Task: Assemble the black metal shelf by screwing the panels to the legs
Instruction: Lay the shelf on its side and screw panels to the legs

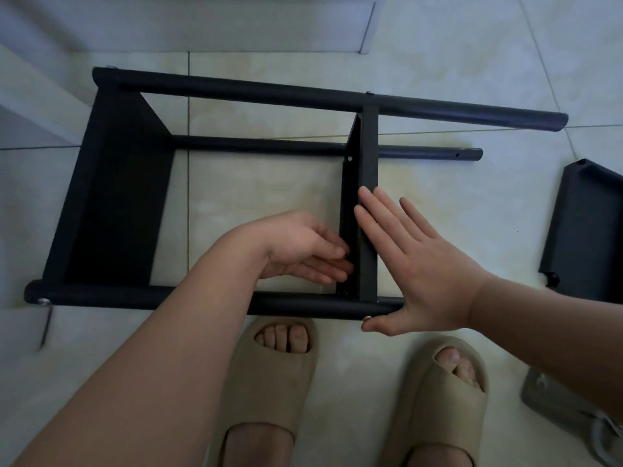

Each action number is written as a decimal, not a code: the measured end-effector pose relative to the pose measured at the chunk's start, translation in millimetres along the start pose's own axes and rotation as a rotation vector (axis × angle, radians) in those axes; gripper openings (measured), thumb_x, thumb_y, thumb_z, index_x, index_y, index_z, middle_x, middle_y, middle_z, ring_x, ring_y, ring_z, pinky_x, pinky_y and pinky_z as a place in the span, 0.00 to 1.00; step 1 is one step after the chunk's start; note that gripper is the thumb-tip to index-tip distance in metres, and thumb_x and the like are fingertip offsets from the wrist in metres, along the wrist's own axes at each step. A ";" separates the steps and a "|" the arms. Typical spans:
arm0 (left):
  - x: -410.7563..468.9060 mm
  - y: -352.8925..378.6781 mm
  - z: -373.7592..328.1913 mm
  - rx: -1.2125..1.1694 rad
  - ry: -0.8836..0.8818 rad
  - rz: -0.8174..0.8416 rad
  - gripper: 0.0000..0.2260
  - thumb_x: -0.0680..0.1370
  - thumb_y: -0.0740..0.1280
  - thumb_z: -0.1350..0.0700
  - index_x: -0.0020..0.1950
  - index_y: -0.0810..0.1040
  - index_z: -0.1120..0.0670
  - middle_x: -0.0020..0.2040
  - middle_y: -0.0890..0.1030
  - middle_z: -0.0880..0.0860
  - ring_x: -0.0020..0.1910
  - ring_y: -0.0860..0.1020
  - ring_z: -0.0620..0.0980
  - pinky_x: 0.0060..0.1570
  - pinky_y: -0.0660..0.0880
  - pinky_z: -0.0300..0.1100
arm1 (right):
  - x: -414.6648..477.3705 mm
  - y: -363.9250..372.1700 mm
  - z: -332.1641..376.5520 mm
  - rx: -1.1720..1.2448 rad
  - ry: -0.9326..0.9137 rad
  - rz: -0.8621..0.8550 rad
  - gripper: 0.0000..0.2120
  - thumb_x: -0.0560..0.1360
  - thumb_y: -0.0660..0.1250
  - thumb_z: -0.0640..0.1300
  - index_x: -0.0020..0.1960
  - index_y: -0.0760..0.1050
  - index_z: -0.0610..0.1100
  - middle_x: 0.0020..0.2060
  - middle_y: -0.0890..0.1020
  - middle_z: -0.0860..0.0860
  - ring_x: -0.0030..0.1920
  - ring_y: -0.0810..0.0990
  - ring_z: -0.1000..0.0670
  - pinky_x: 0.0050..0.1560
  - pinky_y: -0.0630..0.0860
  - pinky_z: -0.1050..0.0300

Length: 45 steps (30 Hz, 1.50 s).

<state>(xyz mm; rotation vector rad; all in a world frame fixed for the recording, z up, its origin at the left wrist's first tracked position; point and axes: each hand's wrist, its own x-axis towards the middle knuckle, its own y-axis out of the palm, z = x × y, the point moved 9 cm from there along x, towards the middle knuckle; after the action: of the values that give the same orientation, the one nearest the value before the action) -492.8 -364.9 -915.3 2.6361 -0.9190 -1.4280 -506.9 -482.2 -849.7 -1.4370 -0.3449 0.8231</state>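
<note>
The black metal shelf lies on its side on the tiled floor. One panel [114, 197] is joined at the left end of the round legs [269, 92]. A second panel [367, 156] stands across the legs in the middle. My right hand [408, 261] lies flat with straight fingers against that panel's right face, thumb beside the near leg [141, 298]. My left hand [303, 247] reaches to the panel's left side, fingertips touching its inner face near the bottom corner. A third loose panel [586, 230] lies at the right.
A hex key [47, 323] hangs from the screw at the near leg's left end. My feet in beige slippers [269, 375] stand just below the shelf. A grey object [553, 396] lies at the lower right. White furniture [202, 25] borders the top.
</note>
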 end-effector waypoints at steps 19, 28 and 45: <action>21.8 -8.6 -3.9 0.231 0.069 -0.118 0.04 0.77 0.72 0.55 0.45 0.83 0.55 0.35 0.85 0.50 0.31 0.80 0.41 0.33 0.77 0.34 | 1.4 5.0 -3.8 0.033 -0.019 -0.037 0.61 0.69 0.59 0.79 0.82 0.43 0.37 0.82 0.42 0.41 0.82 0.39 0.42 0.80 0.47 0.39; 27.3 0.4 -3.5 0.237 0.036 -0.094 0.06 0.76 0.70 0.63 0.44 0.84 0.54 0.38 0.86 0.51 0.36 0.83 0.45 0.42 0.79 0.40 | 2.3 4.0 -3.1 0.049 -0.029 -0.064 0.61 0.69 0.59 0.79 0.82 0.44 0.36 0.82 0.43 0.40 0.82 0.40 0.41 0.79 0.50 0.35; 22.2 28.5 15.9 0.329 -0.169 0.129 0.04 0.77 0.69 0.63 0.45 0.82 0.55 0.37 0.83 0.51 0.39 0.79 0.47 0.48 0.74 0.40 | 2.0 3.5 -4.2 0.053 -0.022 -0.077 0.62 0.68 0.60 0.79 0.82 0.45 0.36 0.82 0.44 0.40 0.82 0.41 0.40 0.79 0.50 0.35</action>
<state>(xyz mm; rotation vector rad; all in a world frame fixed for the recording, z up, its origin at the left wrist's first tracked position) -509.7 -395.3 -933.8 2.6350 -1.4277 -1.6094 -503.8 -484.2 -854.1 -1.3576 -0.3903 0.7809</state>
